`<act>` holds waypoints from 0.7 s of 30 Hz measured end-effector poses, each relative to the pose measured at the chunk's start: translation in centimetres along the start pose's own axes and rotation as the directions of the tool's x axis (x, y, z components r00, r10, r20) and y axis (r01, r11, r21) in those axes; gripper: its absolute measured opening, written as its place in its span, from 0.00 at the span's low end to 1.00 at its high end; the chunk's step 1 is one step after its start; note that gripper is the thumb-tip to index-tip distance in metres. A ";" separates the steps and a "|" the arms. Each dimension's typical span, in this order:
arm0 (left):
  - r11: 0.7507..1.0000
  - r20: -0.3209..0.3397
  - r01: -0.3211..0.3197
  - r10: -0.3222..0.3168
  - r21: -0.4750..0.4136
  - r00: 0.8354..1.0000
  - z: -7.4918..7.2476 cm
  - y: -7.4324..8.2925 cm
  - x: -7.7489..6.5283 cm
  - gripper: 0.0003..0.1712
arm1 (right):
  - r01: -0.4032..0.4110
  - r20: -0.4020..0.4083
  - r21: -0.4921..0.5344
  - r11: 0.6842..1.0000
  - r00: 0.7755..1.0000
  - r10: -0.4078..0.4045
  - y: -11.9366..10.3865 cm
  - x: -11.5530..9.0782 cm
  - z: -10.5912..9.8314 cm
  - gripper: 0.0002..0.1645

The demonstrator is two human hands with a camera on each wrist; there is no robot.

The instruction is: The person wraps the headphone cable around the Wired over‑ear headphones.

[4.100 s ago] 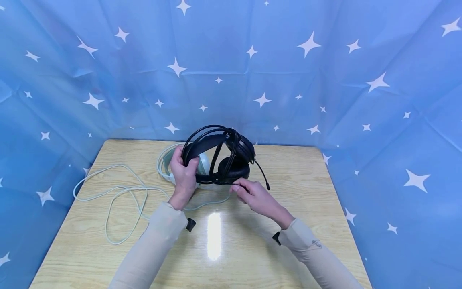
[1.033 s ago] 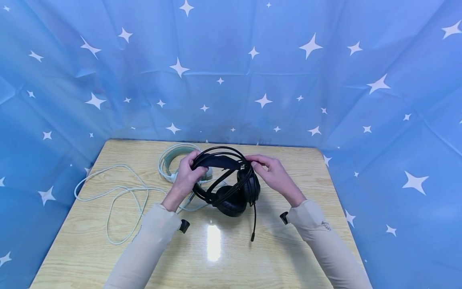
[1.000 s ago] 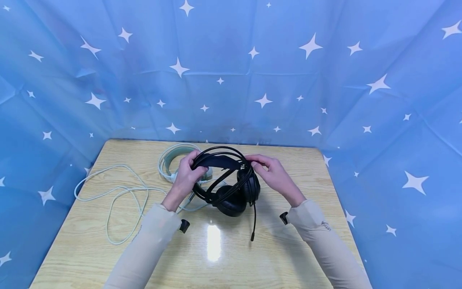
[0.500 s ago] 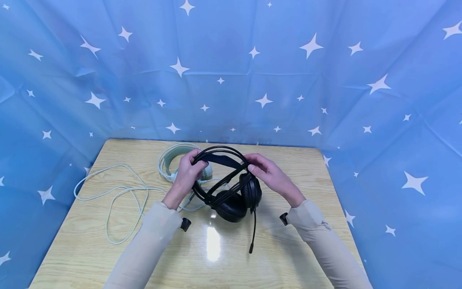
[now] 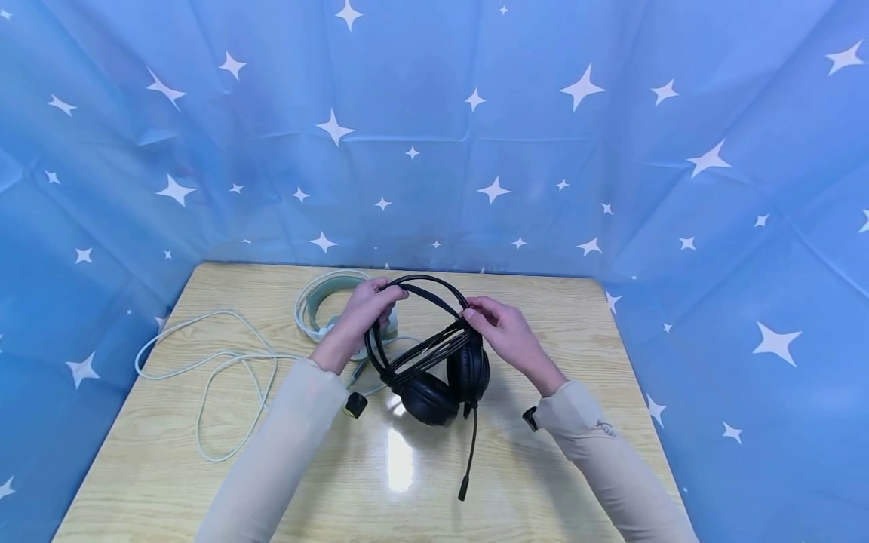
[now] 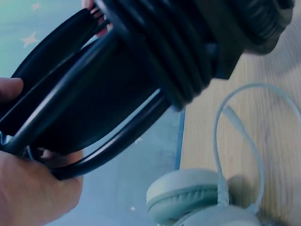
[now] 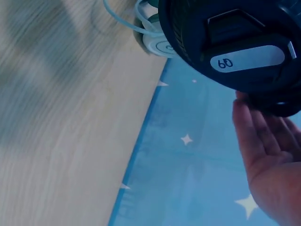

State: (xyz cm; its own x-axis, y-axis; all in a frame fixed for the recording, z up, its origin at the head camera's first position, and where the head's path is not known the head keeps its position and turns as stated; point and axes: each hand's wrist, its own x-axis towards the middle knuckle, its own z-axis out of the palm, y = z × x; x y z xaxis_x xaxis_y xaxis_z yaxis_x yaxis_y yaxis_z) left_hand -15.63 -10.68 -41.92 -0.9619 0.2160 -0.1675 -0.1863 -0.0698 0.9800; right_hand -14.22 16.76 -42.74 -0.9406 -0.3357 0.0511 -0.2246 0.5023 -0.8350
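A black headset (image 5: 429,400) is held up over the table, its ear cups toward the person and its boom microphone (image 5: 468,460) hanging toward the front. Several turns of black cable (image 5: 434,351) run round it across the band; they look thick and close in the left wrist view. My left hand (image 5: 363,313) grips the headband at its left side. On the right side, the thumb and fingers of my right hand (image 5: 504,332) pinch the band where the cable turns meet it. The right wrist view shows an ear cup's outer face with a pale label (image 7: 247,59).
Behind my left hand lie pale green and white headphones (image 5: 326,290) on the wooden table (image 5: 557,317). Their light cable (image 5: 231,362) spreads in loose loops over the left side. A blue star-patterned curtain (image 5: 434,188) stands round the back and sides.
My right hand has gone from the headset's front to its right side. The headset has come nearer and turned, its microphone swinging toward the front. Lately the left hand has shifted slightly right.
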 end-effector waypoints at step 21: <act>0.962 0.072 0.072 -0.094 0.263 0.993 -0.6 -3.4 2.9 0.40 | -0.177 -0.084 0.036 0.984 0.980 0.179 2.6 0.0 1.3 0.26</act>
State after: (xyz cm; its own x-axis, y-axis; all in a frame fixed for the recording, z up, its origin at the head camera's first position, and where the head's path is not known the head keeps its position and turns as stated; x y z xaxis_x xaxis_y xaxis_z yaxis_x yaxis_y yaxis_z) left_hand -17.92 -10.36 -45.85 -0.9231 0.2916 -0.2509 -0.1959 0.2049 0.9590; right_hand -14.49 17.08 -45.63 -0.9837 -0.1718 -0.0532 -0.0456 0.5244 -0.8502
